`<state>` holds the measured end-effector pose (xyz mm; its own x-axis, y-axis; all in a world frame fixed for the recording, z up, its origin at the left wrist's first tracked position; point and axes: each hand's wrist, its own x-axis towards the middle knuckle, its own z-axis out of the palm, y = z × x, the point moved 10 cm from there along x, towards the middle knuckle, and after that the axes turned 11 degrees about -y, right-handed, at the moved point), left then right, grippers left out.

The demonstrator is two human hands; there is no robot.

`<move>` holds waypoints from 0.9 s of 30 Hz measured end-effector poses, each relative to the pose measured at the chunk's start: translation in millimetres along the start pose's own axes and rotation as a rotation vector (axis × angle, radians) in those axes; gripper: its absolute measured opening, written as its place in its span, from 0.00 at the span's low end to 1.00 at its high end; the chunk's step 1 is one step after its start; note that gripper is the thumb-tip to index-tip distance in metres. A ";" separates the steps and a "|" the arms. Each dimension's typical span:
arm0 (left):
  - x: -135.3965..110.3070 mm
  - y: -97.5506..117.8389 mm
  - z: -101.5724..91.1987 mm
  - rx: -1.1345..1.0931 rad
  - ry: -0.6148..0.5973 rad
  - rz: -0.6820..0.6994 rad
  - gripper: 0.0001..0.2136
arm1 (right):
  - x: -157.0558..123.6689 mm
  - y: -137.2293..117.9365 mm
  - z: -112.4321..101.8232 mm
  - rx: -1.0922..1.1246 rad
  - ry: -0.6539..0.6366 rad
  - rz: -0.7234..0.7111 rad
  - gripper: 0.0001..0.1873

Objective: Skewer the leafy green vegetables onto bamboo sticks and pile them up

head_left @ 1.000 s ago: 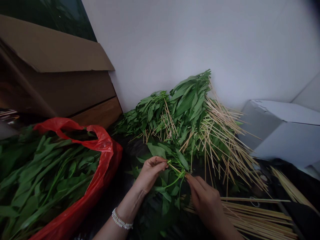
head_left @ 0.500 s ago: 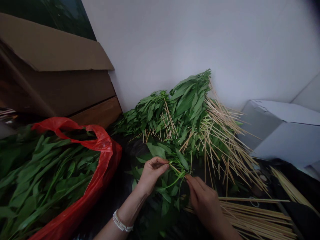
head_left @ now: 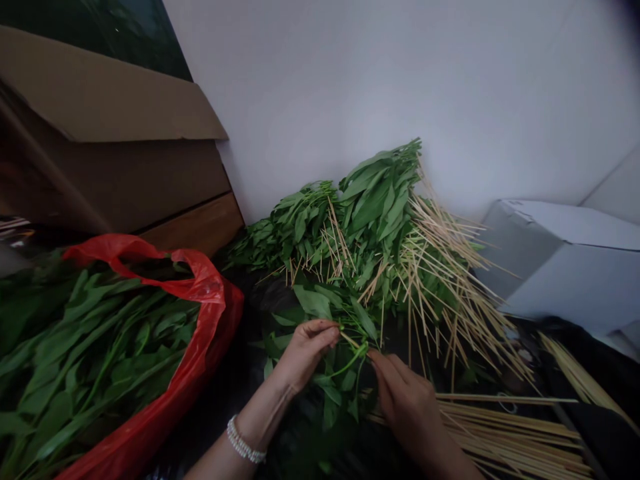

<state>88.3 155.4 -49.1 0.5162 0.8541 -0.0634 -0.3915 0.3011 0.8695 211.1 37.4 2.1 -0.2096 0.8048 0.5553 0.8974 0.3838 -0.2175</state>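
Between my two hands runs a short visible length of thin bamboo skewer (head_left: 350, 341) with green leafy stems on it. My left hand (head_left: 305, 353), with a beaded bracelet at the wrist, pinches the skewer's far end, where a bit of green stem shows at the fingertips. My right hand (head_left: 407, 397) is closed on the skewer close to a bent green stem (head_left: 362, 349); the rest of the stick is hidden behind that hand. Leaves (head_left: 330, 403) from the stems hang below and between my hands.
Bunches of leaves on skewers (head_left: 383, 200) lean against the white wall (head_left: 350, 80). Loose skewers (head_left: 510, 427) lie at the lower right. A red plastic bag (head_left: 220, 313) full of leafy stems stands left, before a cardboard box (head_left: 125, 173). A white box (head_left: 575, 280) is at right.
My left hand has shifted very slightly right along the skewer, and the right hand slightly left. Both keep their pinch; the surroundings look the same.
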 end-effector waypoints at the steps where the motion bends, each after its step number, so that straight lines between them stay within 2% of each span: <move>1: 0.0 -0.4 1.4 -0.001 -0.007 -0.006 0.11 | -0.4 -0.1 0.4 -0.004 0.000 -0.002 0.18; 5: -1.5 -1.6 6.4 0.026 -0.013 0.006 0.10 | -1.5 -0.2 3.1 -0.003 -0.009 -0.009 0.18; 9: -4.3 -6.0 19.2 0.148 -0.087 0.001 0.08 | -0.5 -0.9 4.5 0.003 -0.013 -0.012 0.18; 12: -4.5 -4.1 23.6 0.220 -0.137 0.001 0.14 | 1.7 -4.0 -0.1 0.007 0.001 -0.022 0.17; 14: -2.5 2.8 17.9 0.220 -0.116 0.030 0.20 | 3.2 -11.2 -5.8 0.008 0.012 -0.067 0.15; 16: 0.0 11.0 6.2 0.204 -0.044 0.066 0.25 | 3.8 -24.0 -10.8 0.007 0.008 -0.157 0.13; 18: 2.0 18.1 -0.9 0.267 -0.001 0.102 0.26 | 3.2 -36.4 -13.3 0.004 -0.010 -0.243 0.12; 20: 3.3 25.4 6.1 0.478 -0.054 0.168 0.21 | 2.4 -43.3 -13.2 0.000 -0.032 -0.287 0.12; 23: 0.3 23.3 34.0 0.924 -0.243 0.279 0.13 | 0.6 -44.3 -11.0 -0.020 -0.038 -0.295 0.13; 25: -2.6 13.8 45.8 1.169 -0.327 0.319 0.14 | -1.0 -43.8 -8.1 -0.037 -0.046 -0.305 0.14; 27: -3.5 6.0 48.4 1.337 -0.342 0.328 0.14 | -2.1 -43.7 -5.0 -0.046 -0.067 -0.317 0.15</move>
<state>121.0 133.7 -19.9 0.7758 0.6044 0.1813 0.3773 -0.6746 0.6345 174.2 16.7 14.5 -0.5049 0.6771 0.5353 0.7997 0.6003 -0.0051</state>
